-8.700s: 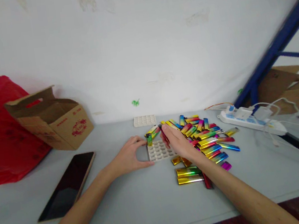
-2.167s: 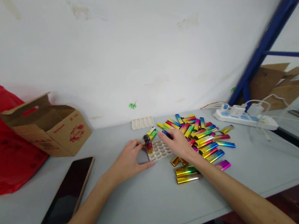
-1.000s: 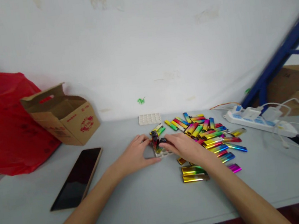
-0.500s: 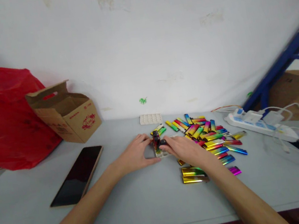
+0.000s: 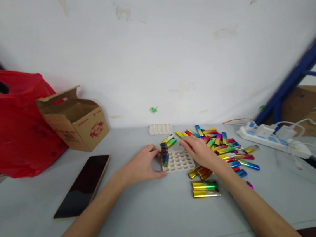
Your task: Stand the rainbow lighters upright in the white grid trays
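My left hand (image 5: 144, 163) rests at the left end of a white tray (image 5: 183, 161) with rows of round holes, thumb and fingers apart. Beside its fingertips, several lighters (image 5: 165, 154) stand upright in a row in the tray's left column, black tops up. My right hand (image 5: 198, 150) is over the right side of the tray, its fingers curled together, with nothing visible in them. Right of it and partly behind it lies a pile of shiny multicoloured lighters (image 5: 224, 150). Two more lighters (image 5: 205, 189) lie side by side in front of the tray.
A second white tray (image 5: 160, 128) lies near the wall. To the left are a dark-screened tablet (image 5: 82, 186), an open cardboard box (image 5: 85, 124) and a red plastic bag (image 5: 11, 123). A white power strip (image 5: 273, 142) with plugs and cables lies at the right.
My right hand has drawn back to the right from the upright lighters, leaving a lighter standing in the row and uncovering the tray's holes. My left hand stays at the tray's left end.
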`<control>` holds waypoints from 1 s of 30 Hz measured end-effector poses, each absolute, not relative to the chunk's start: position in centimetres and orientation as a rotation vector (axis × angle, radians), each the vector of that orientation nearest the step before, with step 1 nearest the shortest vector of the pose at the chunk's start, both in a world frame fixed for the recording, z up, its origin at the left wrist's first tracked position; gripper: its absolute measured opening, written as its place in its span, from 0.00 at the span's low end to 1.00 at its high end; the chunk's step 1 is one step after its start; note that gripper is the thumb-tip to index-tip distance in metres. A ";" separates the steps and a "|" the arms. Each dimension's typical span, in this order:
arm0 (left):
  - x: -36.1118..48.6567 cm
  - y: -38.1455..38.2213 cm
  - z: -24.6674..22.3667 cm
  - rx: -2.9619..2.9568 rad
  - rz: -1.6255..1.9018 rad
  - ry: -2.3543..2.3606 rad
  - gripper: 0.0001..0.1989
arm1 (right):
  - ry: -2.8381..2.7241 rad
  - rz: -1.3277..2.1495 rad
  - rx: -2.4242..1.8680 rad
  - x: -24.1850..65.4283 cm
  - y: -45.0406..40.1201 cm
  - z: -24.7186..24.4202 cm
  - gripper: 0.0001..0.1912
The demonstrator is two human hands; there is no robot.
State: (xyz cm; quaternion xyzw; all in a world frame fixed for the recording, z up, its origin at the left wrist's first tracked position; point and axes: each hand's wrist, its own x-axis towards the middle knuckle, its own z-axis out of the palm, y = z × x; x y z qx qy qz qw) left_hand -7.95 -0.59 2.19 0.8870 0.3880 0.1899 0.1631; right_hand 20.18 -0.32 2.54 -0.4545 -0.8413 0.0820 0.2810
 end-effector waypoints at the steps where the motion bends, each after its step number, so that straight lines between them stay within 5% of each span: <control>1: -8.1 -0.5 2.3 2.522 0.519 1.110 0.26 | -2.240 0.189 -1.202 20.5 0.5 2.1 0.15; 9: -8.7 -0.3 2.2 2.491 0.485 1.106 0.29 | -2.590 0.088 -1.191 17.7 4.5 1.9 0.23; 16: -8.5 -0.6 2.3 2.516 0.468 1.136 0.32 | -2.709 -0.068 -1.426 17.7 3.3 3.7 0.14; 22: -8.2 -0.8 2.3 2.509 0.494 1.151 0.30 | -2.650 -0.024 -1.458 20.1 2.8 4.0 0.09; 30: -7.8 -0.9 2.2 2.530 0.529 1.155 0.27 | -2.201 0.330 -1.278 22.3 1.3 4.4 0.16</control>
